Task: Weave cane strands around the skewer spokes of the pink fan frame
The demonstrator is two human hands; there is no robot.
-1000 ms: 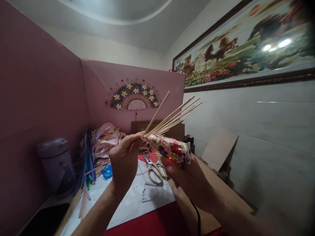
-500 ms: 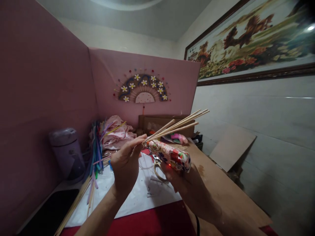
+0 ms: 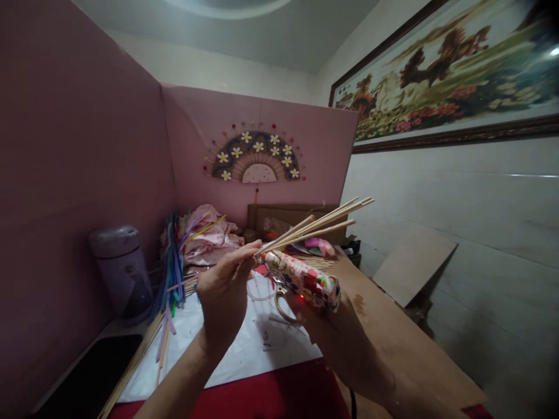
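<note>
My left hand [image 3: 227, 289] is closed on the near ends of several thin wooden sticks [image 3: 321, 221], which fan out up and to the right. My right hand [image 3: 325, 320] grips a glue gun [image 3: 303, 279] wrapped in patterned film, with a small red light glowing on it. The gun's tip is close to the held ends of the sticks; whether they touch cannot be made out. Below the gun, scissors [image 3: 280, 304] with gold handles lie on a white sheet [image 3: 236, 355].
Colourful pipe cleaners [image 3: 171, 262] and pink cloth [image 3: 212, 241] lie at the left, beside a lilac flask [image 3: 124, 276]. A flowered fan [image 3: 258, 148] hangs on the pink panel. Cardboard [image 3: 393, 331] covers the right side. More sticks [image 3: 133, 366] lie at the front left.
The whole view has shifted slightly. Both hands keep almost the same hold, with the sticks and glue gun close together. A faint wisp now shows above the sticks.
</note>
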